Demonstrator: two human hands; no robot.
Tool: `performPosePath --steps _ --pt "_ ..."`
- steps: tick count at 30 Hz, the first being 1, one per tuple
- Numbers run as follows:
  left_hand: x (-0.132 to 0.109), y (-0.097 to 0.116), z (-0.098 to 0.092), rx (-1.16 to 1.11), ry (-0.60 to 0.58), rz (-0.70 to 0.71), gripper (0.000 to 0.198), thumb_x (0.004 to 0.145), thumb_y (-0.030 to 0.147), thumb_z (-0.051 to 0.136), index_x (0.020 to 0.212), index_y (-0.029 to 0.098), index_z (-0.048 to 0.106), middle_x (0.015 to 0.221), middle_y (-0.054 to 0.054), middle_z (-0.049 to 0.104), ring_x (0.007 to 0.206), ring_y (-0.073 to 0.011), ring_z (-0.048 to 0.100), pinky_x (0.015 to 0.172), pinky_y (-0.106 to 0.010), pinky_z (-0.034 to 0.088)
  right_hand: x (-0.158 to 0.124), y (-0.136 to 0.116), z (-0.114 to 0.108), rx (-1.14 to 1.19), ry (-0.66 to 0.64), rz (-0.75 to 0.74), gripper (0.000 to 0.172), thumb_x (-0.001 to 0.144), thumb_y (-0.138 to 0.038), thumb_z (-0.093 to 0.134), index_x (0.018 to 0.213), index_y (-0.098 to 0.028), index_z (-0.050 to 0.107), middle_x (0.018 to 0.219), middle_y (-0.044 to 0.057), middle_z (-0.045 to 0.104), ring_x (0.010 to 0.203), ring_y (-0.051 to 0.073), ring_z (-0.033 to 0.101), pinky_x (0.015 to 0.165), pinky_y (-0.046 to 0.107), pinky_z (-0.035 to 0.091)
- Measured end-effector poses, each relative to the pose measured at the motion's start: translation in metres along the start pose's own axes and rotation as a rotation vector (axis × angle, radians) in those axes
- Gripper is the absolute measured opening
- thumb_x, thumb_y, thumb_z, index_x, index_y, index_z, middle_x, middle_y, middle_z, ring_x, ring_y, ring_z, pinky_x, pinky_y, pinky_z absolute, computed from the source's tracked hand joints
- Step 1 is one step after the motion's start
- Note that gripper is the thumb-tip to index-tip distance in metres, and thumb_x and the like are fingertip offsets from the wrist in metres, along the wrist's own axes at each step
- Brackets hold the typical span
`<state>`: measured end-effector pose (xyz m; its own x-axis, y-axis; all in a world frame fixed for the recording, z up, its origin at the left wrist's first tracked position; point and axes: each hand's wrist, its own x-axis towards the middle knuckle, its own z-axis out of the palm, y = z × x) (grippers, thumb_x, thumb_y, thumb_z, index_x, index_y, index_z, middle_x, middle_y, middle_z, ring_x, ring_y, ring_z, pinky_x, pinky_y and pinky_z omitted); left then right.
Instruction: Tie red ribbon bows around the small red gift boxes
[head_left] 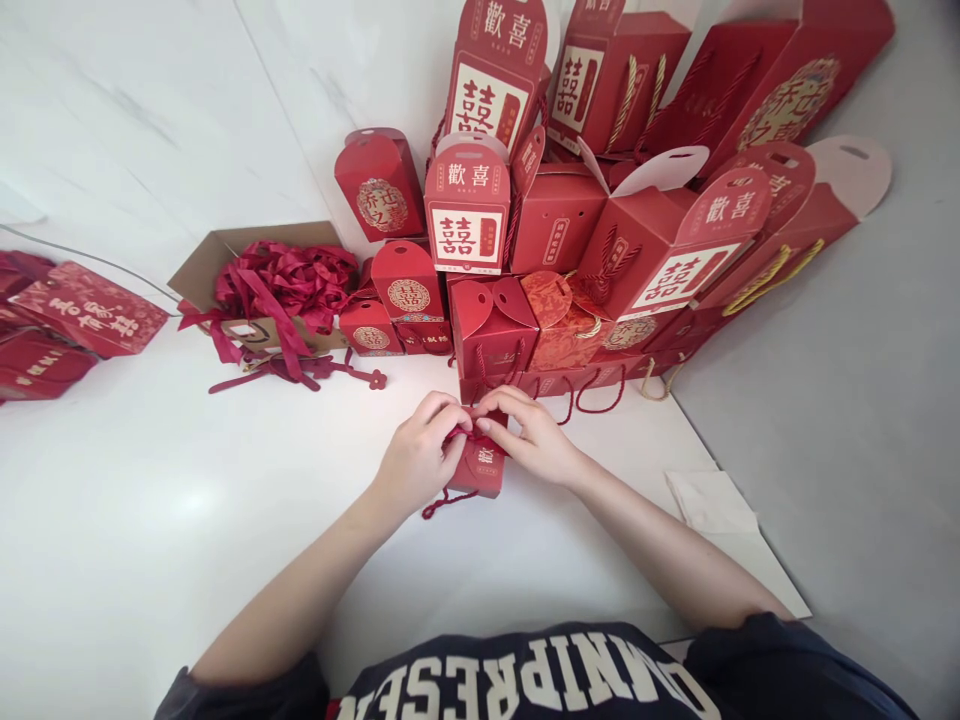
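on white table (150, 480), left hand (417, 458) and right hand (528, 436) both pinching red cord (454, 434) at top of small red gift box (480, 468); nearby cardboard box (255, 245) holds tangled red ribbons (289, 280).

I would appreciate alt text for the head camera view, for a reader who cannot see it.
A person's left hand and right hand pinch the red cord of a small red gift box on a white marble table. Behind stand many red gift boxes and bags printed with double-happiness characters.
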<state>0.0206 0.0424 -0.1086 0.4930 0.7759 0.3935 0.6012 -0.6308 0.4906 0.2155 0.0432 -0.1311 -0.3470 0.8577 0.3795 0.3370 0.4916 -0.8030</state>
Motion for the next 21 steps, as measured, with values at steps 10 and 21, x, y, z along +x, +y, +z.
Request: performPosePath --steps 10,21 --pt "-0.001 -0.011 -0.004 0.070 0.063 0.114 0.008 0.085 0.012 0.055 0.085 0.020 0.052 0.093 -0.005 0.059 0.089 -0.0166 0.059 0.077 -0.030 0.048 0.003 0.018 0.010 0.402 -0.075 0.279 0.014 0.079 -0.031 0.073 0.087 -0.021 0.074 0.115 0.007 0.067 0.105 0.020 0.065 0.099 0.037 0.045" --pt "-0.002 -0.015 -0.010 0.479 0.145 0.200 0.016 0.080 0.027 0.065 0.067 0.021 0.058 0.074 -0.003 0.064 0.074 -0.0203 0.053 0.070 -0.037 0.035 0.003 0.014 0.006 0.370 -0.081 0.308 0.015 0.073 -0.030 0.077 0.080 -0.020 0.070 0.125 0.008 0.063 0.113 0.021 0.062 0.105 0.039 0.039"
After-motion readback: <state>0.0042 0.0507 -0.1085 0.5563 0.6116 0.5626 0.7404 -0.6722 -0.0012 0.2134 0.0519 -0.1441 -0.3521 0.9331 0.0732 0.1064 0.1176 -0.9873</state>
